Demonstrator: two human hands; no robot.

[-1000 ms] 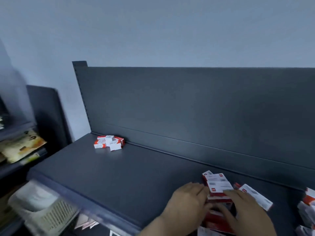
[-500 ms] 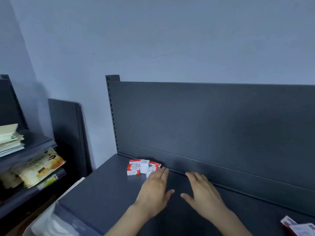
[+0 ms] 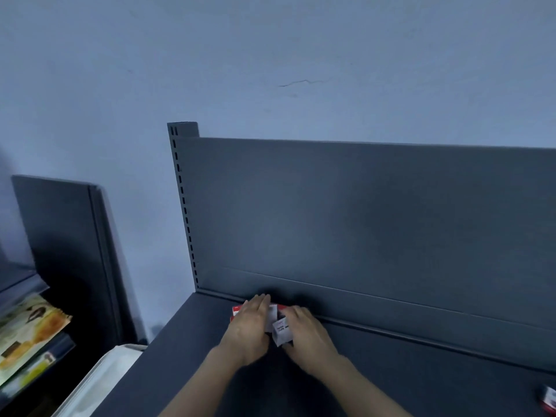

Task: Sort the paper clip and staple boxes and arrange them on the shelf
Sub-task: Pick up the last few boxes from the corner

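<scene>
A small pile of red and white boxes [image 3: 281,331] lies at the back left of the dark grey shelf [image 3: 406,374], against its back panel. My left hand [image 3: 249,326] lies over the pile's left side with its fingers fairly straight; a red box corner [image 3: 235,312] shows beside it. My right hand [image 3: 307,335] presses against the pile's right side. Between the two hands a white box stands tilted. Most of the pile is hidden under my hands.
The upright back panel [image 3: 361,221] runs behind the pile. Another red and white box [image 3: 549,400] peeks in at the lower right edge. To the left stands a lower shelf with yellow packets [image 3: 27,332], and a white basket [image 3: 99,383] sits below the shelf's edge.
Both hands left the boxes on the right, moved left across the shelf, and now rest on the small pile at the back left. The view has turned left with them.
</scene>
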